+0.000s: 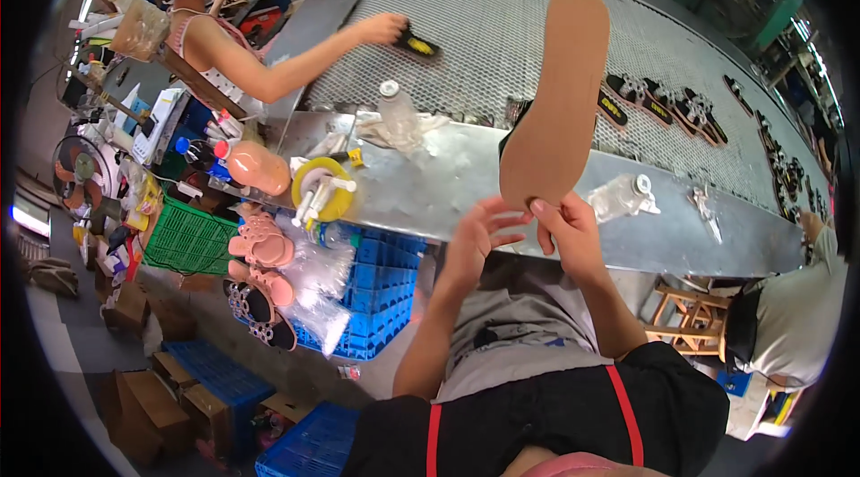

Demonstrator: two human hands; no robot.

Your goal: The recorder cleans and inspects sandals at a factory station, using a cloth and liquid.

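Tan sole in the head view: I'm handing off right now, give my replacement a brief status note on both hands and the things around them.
Right hand grips the heel end of the tan sole, held upright over the metal table. Left hand is open, fingers spread, fingertips at the sole's lower edge.
Mesh conveyor beyond the table carries dark soles; a co-worker's hand rests on one black sole.
Done: sole lifted off the surfaces. Left: it is not yet on the conveyor or table.
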